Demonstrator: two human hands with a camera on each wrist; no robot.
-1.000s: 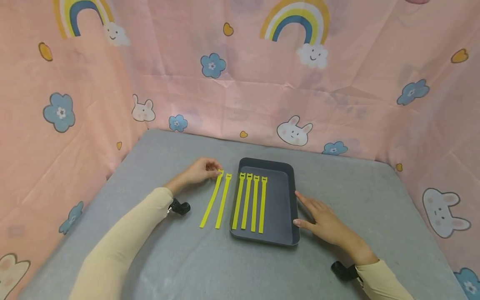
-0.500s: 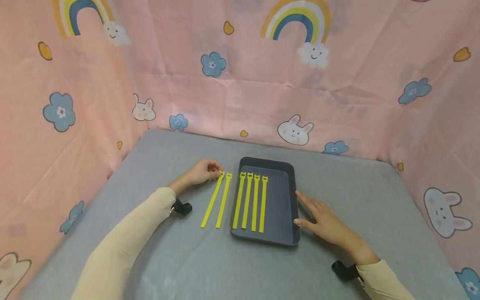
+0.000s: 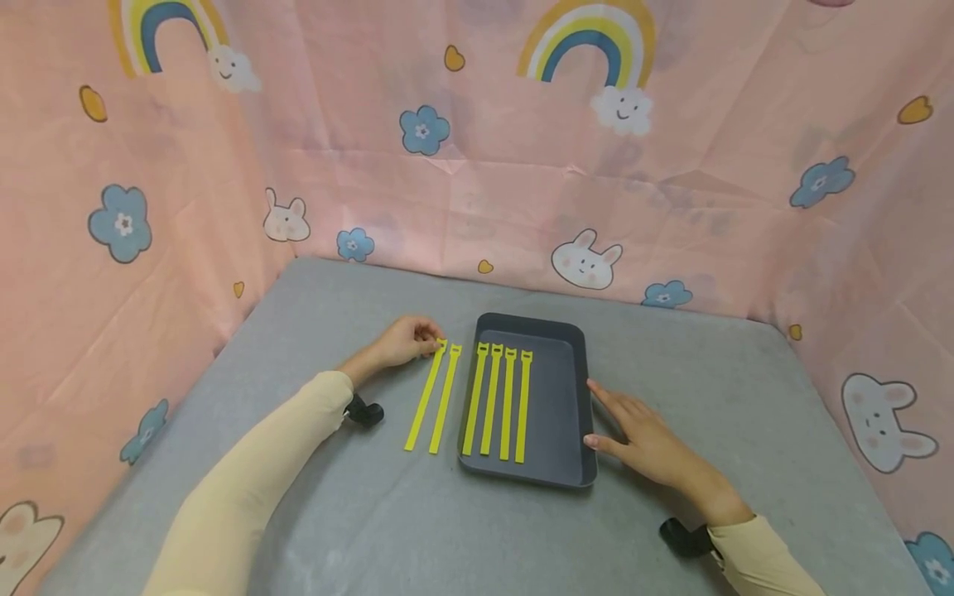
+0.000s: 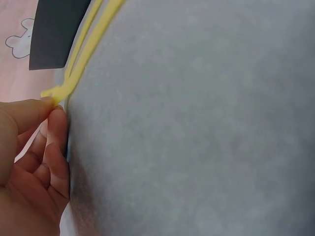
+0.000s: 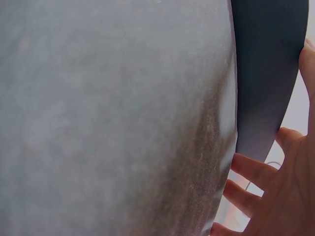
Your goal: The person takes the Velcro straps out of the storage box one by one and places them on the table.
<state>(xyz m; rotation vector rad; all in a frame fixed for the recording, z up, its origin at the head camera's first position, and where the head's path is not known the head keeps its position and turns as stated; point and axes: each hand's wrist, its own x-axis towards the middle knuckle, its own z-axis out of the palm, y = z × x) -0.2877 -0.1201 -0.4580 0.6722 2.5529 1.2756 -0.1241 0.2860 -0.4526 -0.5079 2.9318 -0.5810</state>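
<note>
My left hand pinches the slotted head of a yellow cable tie between thumb and forefinger, left of the dark grey tray. In the left wrist view, that cable tie bends up a little at the pinched head. A second yellow cable tie lies on the table right beside it, roughly parallel. Several matching cable ties lie side by side in the left half of the tray, heads away from me. My right hand touches the tray's right wall with extended fingers and thumb.
A grey cloth-covered table bears everything. Pink patterned curtain encloses its back and sides. Black wrist cameras sit on the left wrist and the right wrist.
My left hand has shifted slightly right with the cable tie, whose near end has swung closer to the neighbouring one. The right hand and tray have stayed put.
</note>
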